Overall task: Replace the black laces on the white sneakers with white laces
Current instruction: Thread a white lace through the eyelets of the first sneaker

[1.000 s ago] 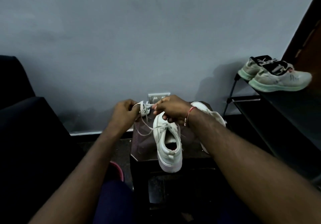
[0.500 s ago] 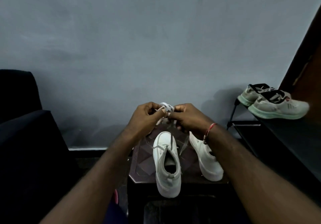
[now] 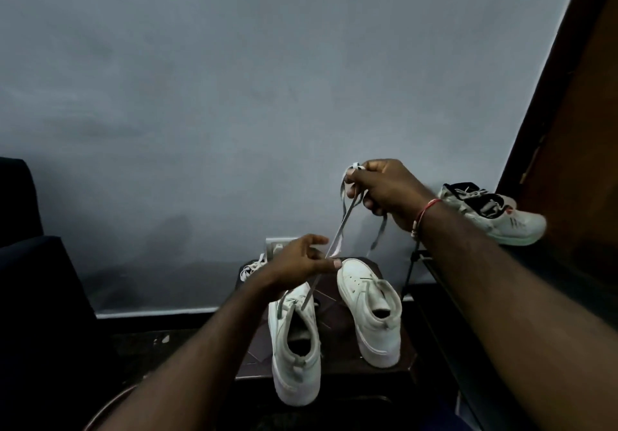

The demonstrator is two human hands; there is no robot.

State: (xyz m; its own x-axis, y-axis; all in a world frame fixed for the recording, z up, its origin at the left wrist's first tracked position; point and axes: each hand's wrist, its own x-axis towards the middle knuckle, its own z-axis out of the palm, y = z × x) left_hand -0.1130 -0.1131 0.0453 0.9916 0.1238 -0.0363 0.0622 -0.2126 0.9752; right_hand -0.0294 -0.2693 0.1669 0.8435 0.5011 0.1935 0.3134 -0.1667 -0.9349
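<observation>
1. The right hand (image 3: 388,189) is held high above the counter (image 3: 329,330). Its fingers (image 3: 352,193) are curled round the gathered end of a white lace (image 3: 340,230), and a short tail hangs loose below them.
2. The left hand (image 3: 297,261) is lower, with thumb and forefinger pinching the taut strand that runs down into the near sneaker (image 3: 294,347).
3. Both sneakers stand on the counter, heels toward the person. The near one overhangs the front edge. The other sneaker (image 3: 371,310), just beside it on the right, shows no lace.
4. The step in hand looks like drawing the white lace through the near sneaker. The left hand hides how many eyelets are filled.
5. The next move calls for a free lace tip and a flat, untwisted strand. A second lace (image 3: 250,268) at the counter's far left probably awaits the other sneaker.
</observation>
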